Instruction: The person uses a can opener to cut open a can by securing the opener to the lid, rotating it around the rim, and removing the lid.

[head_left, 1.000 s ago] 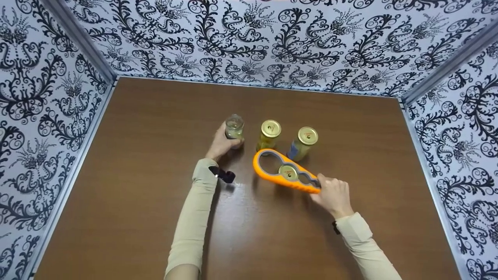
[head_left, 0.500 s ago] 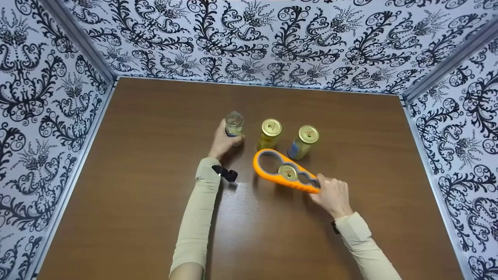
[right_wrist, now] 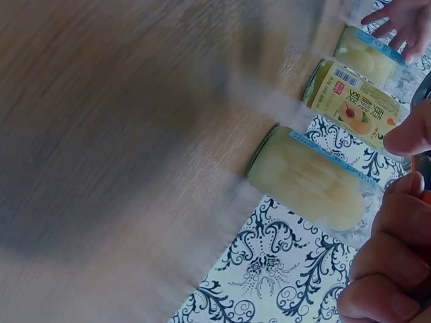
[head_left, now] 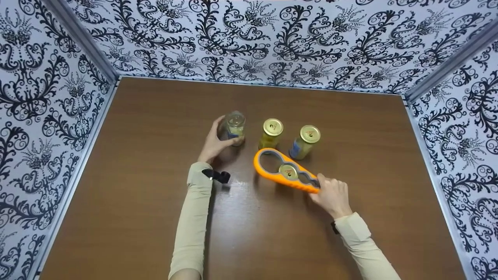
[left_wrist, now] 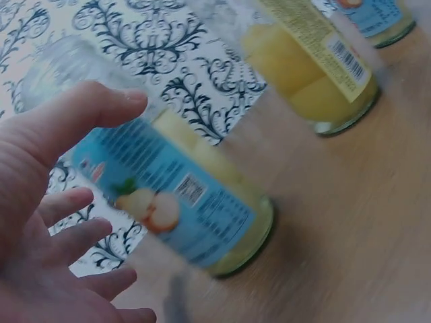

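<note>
A lidless glass jar (head_left: 235, 122) stands upright at the left, with a blue label and pale fruit pieces in the left wrist view. My left hand (head_left: 212, 146) is spread beside it, thumb in front of the glass and fingers apart from it. In my right hand (head_left: 332, 194) I grip the narrow end of an orange jar opener (head_left: 280, 180) with grey-lined round holes. A gold lid (head_left: 288, 171) sits in one of its middle holes. The opener is held above the table, on the near side of the jars.
Two more jars with gold lids stand to the right: a yellow-labelled jar (head_left: 271, 130) in the middle and a blue-labelled jar (head_left: 307, 138) beyond it. Patterned walls (head_left: 249, 42) enclose the brown table (head_left: 155, 136) at the back and sides.
My left hand has loosened from the lidless jar, its fingers spreading and the wrist drawing slightly left. My right hand and the opener stay nearly still.
</note>
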Motion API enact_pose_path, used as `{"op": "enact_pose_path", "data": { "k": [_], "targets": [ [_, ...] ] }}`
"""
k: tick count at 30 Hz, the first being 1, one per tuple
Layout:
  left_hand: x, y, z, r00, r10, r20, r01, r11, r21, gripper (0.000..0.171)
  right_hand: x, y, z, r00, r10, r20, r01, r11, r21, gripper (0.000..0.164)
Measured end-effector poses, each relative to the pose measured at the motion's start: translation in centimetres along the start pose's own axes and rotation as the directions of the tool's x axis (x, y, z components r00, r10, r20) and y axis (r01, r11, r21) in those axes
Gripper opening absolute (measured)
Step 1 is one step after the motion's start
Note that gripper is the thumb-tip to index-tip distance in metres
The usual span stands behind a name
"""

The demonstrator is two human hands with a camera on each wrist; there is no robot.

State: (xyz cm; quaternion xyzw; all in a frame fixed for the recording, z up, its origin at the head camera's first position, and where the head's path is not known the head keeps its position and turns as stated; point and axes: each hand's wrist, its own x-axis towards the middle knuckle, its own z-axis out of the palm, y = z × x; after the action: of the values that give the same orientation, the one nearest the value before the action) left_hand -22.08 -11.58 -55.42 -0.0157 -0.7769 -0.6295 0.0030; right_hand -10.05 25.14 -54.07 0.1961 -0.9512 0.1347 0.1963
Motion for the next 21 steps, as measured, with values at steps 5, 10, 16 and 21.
{"op": "enact_pose_path", "data": {
  "k": [5, 10, 16, 21],
  "targets": [
    [-1.2, -0.7, -1.4, 1.000, 0.021, -0.015, -0.021, 1.000, 0.007, 0.094, 0.0, 0.0, -0.1, 1.000, 0.007, 0.007, -0.007, 1.000, 0.002, 0.035],
    [-2.5, -1.2, -2.2, 0.998, 0.042, -0.041, -0.040, 0.999, 0.028, 0.092, 0.0, 0.0, -0.1, 1.000, 0.009, 0.012, -0.010, 1.000, 0.002, 0.036],
    [-4.3, -1.3, -2.4, 0.997, 0.067, -0.041, -0.064, 0.996, 0.070, 0.085, 0.1, -0.2, 0.0, 1.000, 0.013, 0.017, -0.013, 1.000, 0.003, 0.037],
    [-5.9, -1.1, -1.8, 0.997, 0.073, 0.012, -0.073, 0.997, 0.022, 0.080, 0.2, -0.4, 0.2, 1.000, 0.020, 0.021, -0.020, 1.000, -0.001, 0.037]
  ]
}}
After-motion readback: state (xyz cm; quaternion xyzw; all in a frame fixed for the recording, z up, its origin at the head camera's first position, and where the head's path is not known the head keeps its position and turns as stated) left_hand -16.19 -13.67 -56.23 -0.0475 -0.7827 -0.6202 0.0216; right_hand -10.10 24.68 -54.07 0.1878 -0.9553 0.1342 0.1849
